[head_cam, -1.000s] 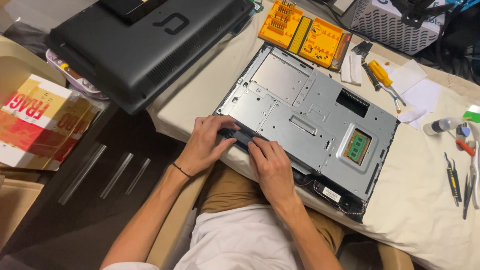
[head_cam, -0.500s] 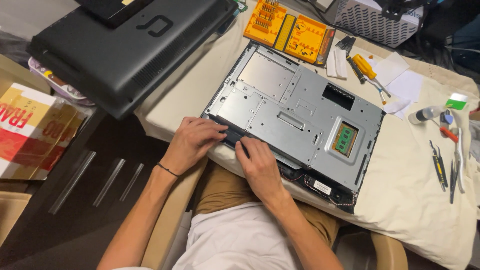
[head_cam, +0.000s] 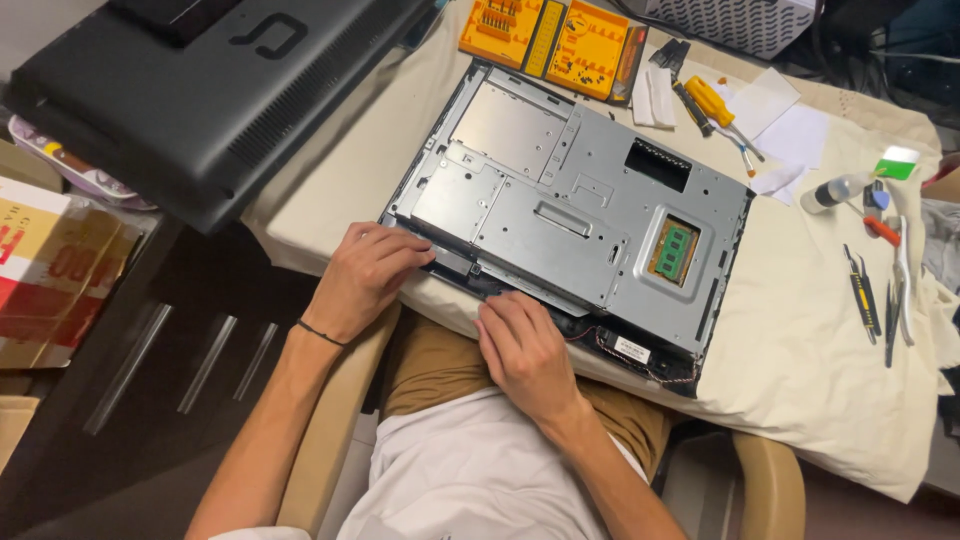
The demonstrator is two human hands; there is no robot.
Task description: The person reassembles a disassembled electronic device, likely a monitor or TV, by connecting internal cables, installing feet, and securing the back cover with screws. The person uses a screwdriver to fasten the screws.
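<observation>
Both hands press on the near edge of the opened computer chassis (head_cam: 570, 210): the left hand (head_cam: 365, 275) lies with fingers curled flat over the metal shield's 7 o'clock corner, holding nothing, while the right hand (head_cam: 520, 345) pinches at the black lower rim, though what its grip encloses I cannot tell. Judging by the overhang, the chassis could tip off the cloth-covered tabletop (head_cam: 800, 350) toward the lap. Thin wires at 5 o'clock might snag. Its silver shielding shows a green memory module (head_cam: 676, 248).
</observation>
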